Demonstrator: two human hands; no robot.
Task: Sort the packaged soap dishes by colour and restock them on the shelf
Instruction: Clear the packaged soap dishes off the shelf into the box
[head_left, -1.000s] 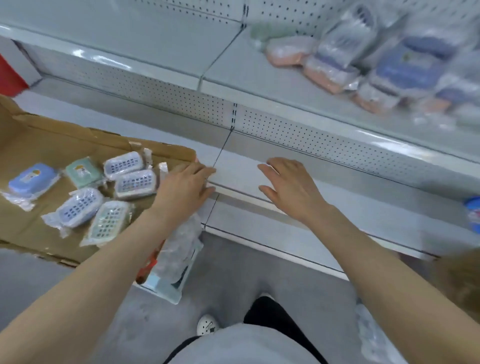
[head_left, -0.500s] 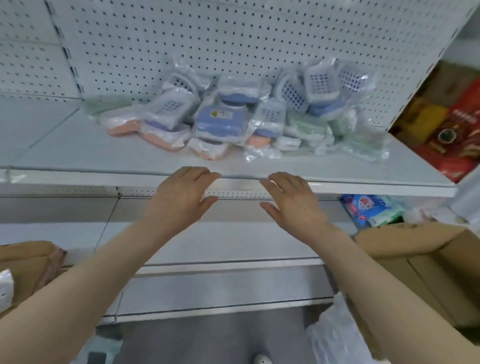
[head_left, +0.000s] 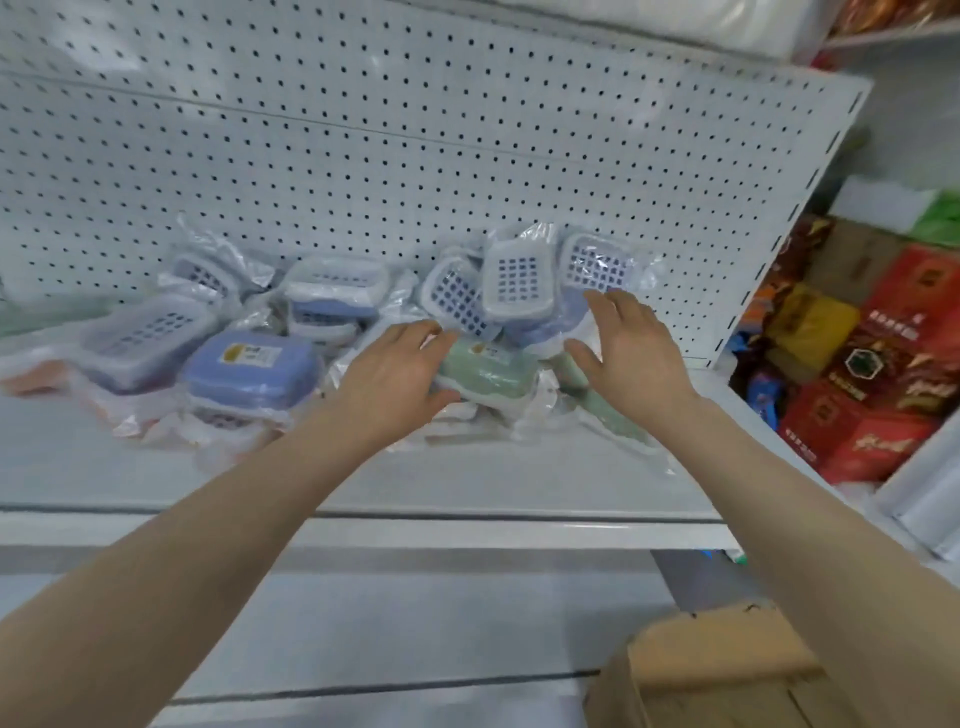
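A heap of packaged soap dishes lies on the white shelf (head_left: 467, 483) against the pegboard. Blue ones (head_left: 249, 371) and white-grid ones (head_left: 517, 275) make up most of it, with pink ones (head_left: 31, 376) at the far left. A green soap dish (head_left: 493, 374) lies in the middle, and another green one (head_left: 605, 415) sits to its right. My left hand (head_left: 395, 379) grips the left end of the middle green dish, fingers above and thumb below. My right hand (head_left: 628, 353) hovers with spread fingers over the packs just right of it, its thumb touching the wrapping.
Red and yellow boxed goods (head_left: 872, 374) are stacked right of the shelf's end panel. A cardboard box (head_left: 717, 670) stands at the lower right by my right forearm. A lower white shelf (head_left: 415, 613) runs beneath.
My view swung up from the floor box to the shelf. Both hands moved forward from the shelf's front edge into the heap, and the left one closed on the green dish.
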